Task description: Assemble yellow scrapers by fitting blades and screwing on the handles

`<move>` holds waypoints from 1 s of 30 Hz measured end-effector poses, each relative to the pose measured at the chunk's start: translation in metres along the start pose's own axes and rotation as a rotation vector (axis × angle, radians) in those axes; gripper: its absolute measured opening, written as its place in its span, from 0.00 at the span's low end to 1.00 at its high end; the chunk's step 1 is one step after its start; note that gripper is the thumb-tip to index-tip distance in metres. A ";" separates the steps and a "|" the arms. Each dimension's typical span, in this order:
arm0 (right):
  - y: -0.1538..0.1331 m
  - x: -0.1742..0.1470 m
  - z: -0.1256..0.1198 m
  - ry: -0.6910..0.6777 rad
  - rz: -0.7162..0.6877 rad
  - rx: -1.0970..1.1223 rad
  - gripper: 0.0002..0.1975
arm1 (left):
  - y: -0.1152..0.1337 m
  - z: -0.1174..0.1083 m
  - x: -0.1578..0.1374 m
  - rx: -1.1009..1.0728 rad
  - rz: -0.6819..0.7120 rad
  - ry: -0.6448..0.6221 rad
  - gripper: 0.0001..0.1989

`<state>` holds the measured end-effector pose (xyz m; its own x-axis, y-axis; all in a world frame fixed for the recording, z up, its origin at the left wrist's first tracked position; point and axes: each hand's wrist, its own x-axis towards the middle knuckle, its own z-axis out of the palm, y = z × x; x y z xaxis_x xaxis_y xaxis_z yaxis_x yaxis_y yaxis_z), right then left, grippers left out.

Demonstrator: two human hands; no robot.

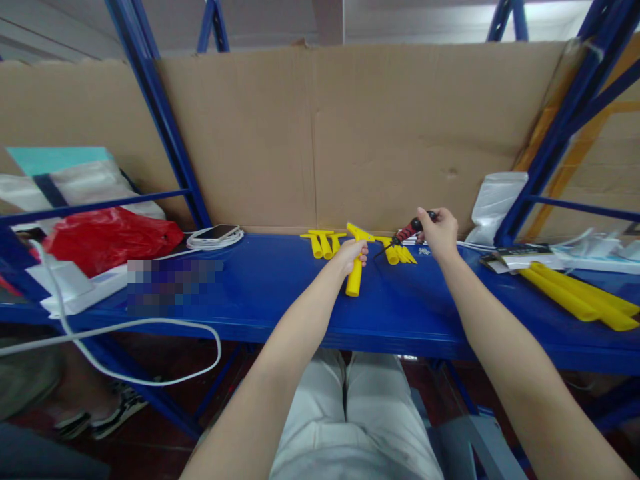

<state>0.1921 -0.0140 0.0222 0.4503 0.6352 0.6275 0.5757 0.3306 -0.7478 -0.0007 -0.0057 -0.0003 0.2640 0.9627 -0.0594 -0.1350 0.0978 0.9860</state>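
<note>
My left hand [354, 255] is closed around a yellow T-shaped handle [354, 283], held tilted above the blue tabletop with its crosspiece up and its round end toward me. In my right hand [440, 233] is a screwdriver [409, 231] with a red and black grip. Its dark shaft slants down and left, its tip apart from the held handle. Several more yellow T-shaped handles [326, 247] lie left of my left hand. Other yellow pieces [393, 253] lie beneath the screwdriver, beside a small cluster of shiny little parts [424, 251] too small to name.
A cardboard panel [240, 147] backs the blue table [280, 307]. Left are a phone [216, 233] on a coiled white cable, a red plastic bag [115, 240] and a power strip [90, 293]. Long yellow pieces [575, 293] lie right. A person's shoe [120, 408] shows below left.
</note>
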 end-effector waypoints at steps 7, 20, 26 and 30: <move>0.000 0.003 -0.005 0.188 -0.112 -0.093 0.17 | 0.000 0.000 0.000 -0.024 -0.009 0.003 0.09; 0.009 0.013 -0.004 0.333 -0.142 0.047 0.21 | 0.002 -0.001 -0.003 0.036 -0.091 0.069 0.12; 0.005 0.014 0.002 0.333 -0.088 0.394 0.22 | 0.001 -0.001 -0.003 0.052 -0.094 0.062 0.12; 0.001 0.012 0.003 0.304 -0.061 0.482 0.22 | 0.002 -0.001 -0.003 0.053 -0.098 0.052 0.12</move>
<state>0.1963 -0.0034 0.0283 0.6429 0.3992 0.6537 0.2625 0.6869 -0.6776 -0.0026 -0.0079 0.0017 0.2233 0.9611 -0.1627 -0.0601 0.1802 0.9818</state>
